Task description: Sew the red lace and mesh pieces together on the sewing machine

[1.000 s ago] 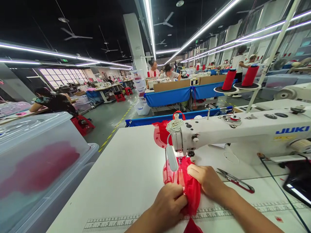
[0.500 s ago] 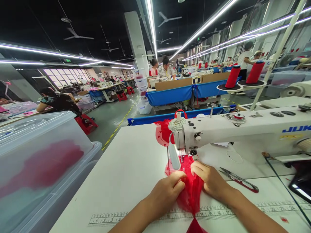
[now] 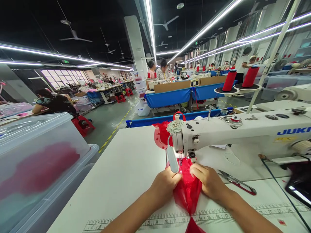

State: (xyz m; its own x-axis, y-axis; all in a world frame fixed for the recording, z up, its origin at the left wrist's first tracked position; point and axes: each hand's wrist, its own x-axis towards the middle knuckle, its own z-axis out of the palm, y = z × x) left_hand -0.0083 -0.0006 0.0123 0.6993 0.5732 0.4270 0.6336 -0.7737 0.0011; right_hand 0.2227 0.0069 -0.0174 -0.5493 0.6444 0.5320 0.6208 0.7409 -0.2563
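Sheer red fabric [image 3: 188,191] runs under the needle area of a white sewing machine [image 3: 228,129] and down over the table's front part. More of it lies behind the machine head. My left hand [image 3: 166,183] pinches the fabric's left edge, just below the small lamp [image 3: 173,160]. On the right edge, my right hand [image 3: 206,178] grips the fabric close to the presser foot, its fingers curled. The needle tip is hard to make out. Thread snips [image 3: 238,183] lie on the table to the right of my right hand.
A printed ruler [image 3: 155,223] crosses the white table [image 3: 131,155] near its front. A clear plastic bin [image 3: 46,161] stands at the left. Two red thread cones [image 3: 229,81] stand behind the machine. Other people sit or stand at tables farther back.
My left hand has moved slightly up along the fabric, nearer the lamp. My right hand keeps its hold. The whole view has shifted a little.
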